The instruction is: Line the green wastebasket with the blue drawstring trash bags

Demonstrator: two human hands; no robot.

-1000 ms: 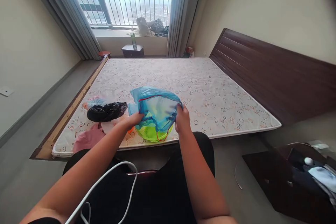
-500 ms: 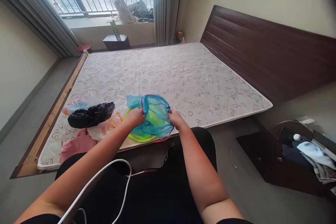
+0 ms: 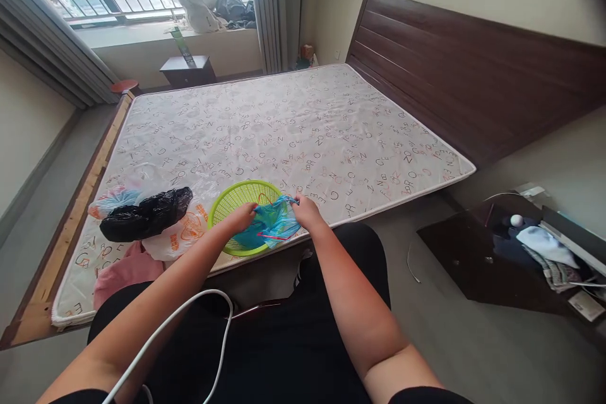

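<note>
A thin blue plastic bag [image 3: 274, 219] with a red drawstring is bunched between my two hands. My left hand [image 3: 245, 217] is closed on its left side, and my right hand [image 3: 305, 209] pinches its upper right end. Under the bag, a lime-green slotted plastic basket [image 3: 222, 205] rests at the near edge of the mattress. Left of the basket lie a black plastic bag [image 3: 146, 213], a white bag with orange print [image 3: 182, 233] and a pink cloth [image 3: 124, 274].
The letter-printed mattress [image 3: 279, 126] stretches ahead to a dark wooden headboard [image 3: 464, 69]. A white cable [image 3: 175, 312] loops over my lap. At right stands a dark low table [image 3: 454, 265] with cloths [image 3: 544, 246]. A small nightstand [image 3: 187, 72] is by the window.
The blue bag, spread wide over the basket before, is now gathered into a narrower bunch, uncovering more of the basket. The view has shifted slightly to the right.
</note>
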